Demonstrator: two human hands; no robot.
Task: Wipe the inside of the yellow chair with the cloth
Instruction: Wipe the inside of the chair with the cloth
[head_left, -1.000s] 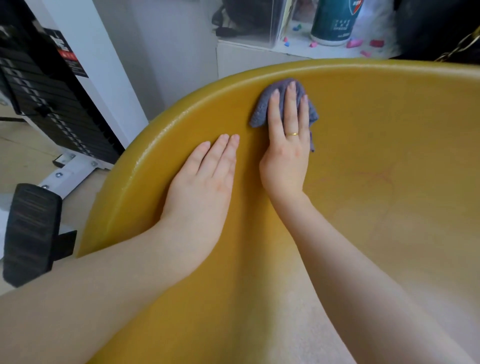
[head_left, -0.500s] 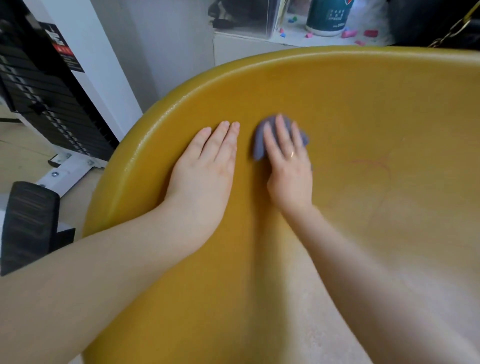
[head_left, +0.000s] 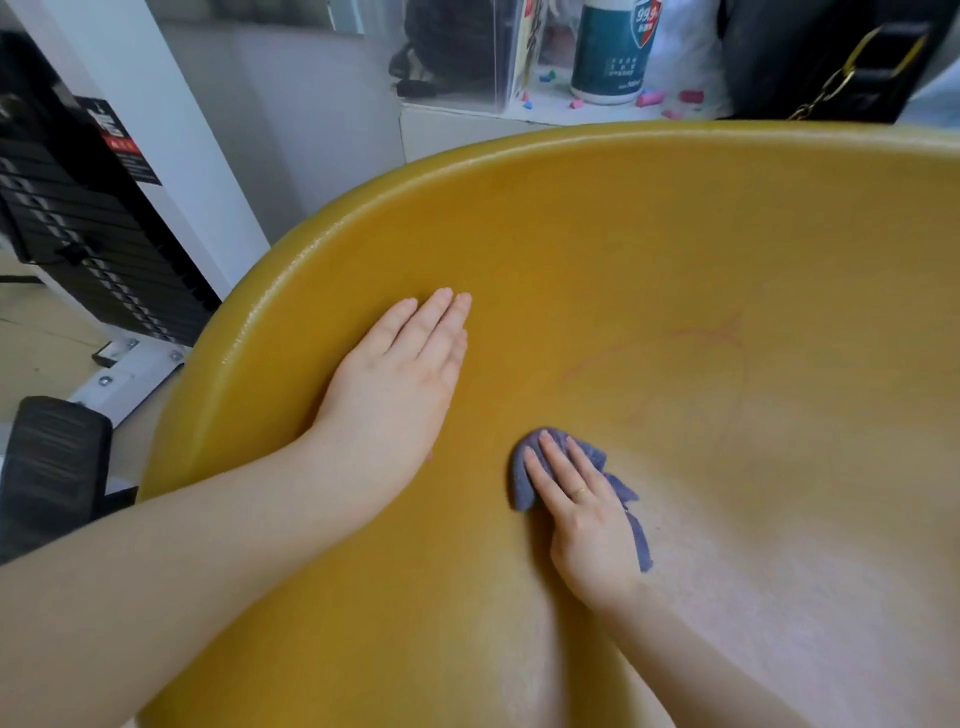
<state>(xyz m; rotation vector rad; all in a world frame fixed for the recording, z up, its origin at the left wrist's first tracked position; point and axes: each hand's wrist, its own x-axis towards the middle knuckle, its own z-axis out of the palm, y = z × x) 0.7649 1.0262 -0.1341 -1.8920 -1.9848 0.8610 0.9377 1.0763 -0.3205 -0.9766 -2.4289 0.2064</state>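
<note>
**Cloth pressed low on the chair's inner wall**

The yellow chair (head_left: 649, 249) fills most of the view, its rounded rim curving from the near left up and across the far side. The right hand (head_left: 587, 514) lies flat with fingers straight and together, pressing the purple cloth (head_left: 522, 480) against the inner surface, low down where the back wall bends into the seat. Its grip is not a closed one: the cloth is pinned under the palm and fingers, with a bunched edge showing at the left of the fingers and a thin strip trailing along the right side of the hand. A ring sits on one finger.

The left hand (head_left: 400, 379) rests open and flat on the inner wall, farther up and to the left, just inside the left rim and holding nothing. The two hands are apart, with bare yellow surface between them.

To the right and far side of the cloth the shell is wide and unobstructed up to the rim. Faint reddish marks (head_left: 691, 353) cross the wall there.

Beyond the far rim a white counter (head_left: 467, 119) carries a teal-and-white bottle (head_left: 613, 52).
</note>
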